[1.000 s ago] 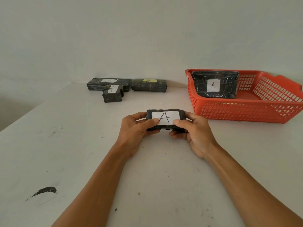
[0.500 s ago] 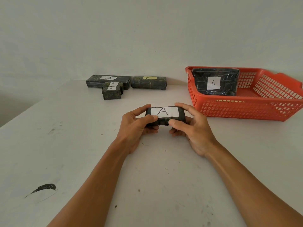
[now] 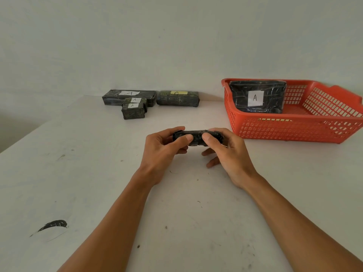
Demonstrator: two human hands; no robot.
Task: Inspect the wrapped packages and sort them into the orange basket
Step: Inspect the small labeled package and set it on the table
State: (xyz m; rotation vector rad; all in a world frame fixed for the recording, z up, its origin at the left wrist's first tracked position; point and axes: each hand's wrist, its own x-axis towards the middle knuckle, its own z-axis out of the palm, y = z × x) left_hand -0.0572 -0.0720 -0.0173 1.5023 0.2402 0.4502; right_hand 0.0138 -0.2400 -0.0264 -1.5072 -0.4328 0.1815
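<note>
A small black wrapped package (image 3: 197,135) is held over the middle of the white table (image 3: 78,173). My left hand (image 3: 163,148) grips its left end and my right hand (image 3: 225,152) grips its right end, thumbs on the near side. Its white label is turned out of sight. The orange basket (image 3: 294,132) stands at the right, with a large black package labelled A (image 3: 257,99) leaning against its back wall. Several more black packages labelled A lie at the back of the table: a long one (image 3: 117,97), a yellow-labelled one (image 3: 177,99) and two small ones (image 3: 133,112).
A black smear (image 3: 53,225) marks the table at the near left. The wall runs close behind the packages and basket. The table's left edge slants away at the far left.
Both hands have rolled the small package so its white A label, earlier facing me, has turned away and only black wrap shows. The package sits slightly farther from me.
</note>
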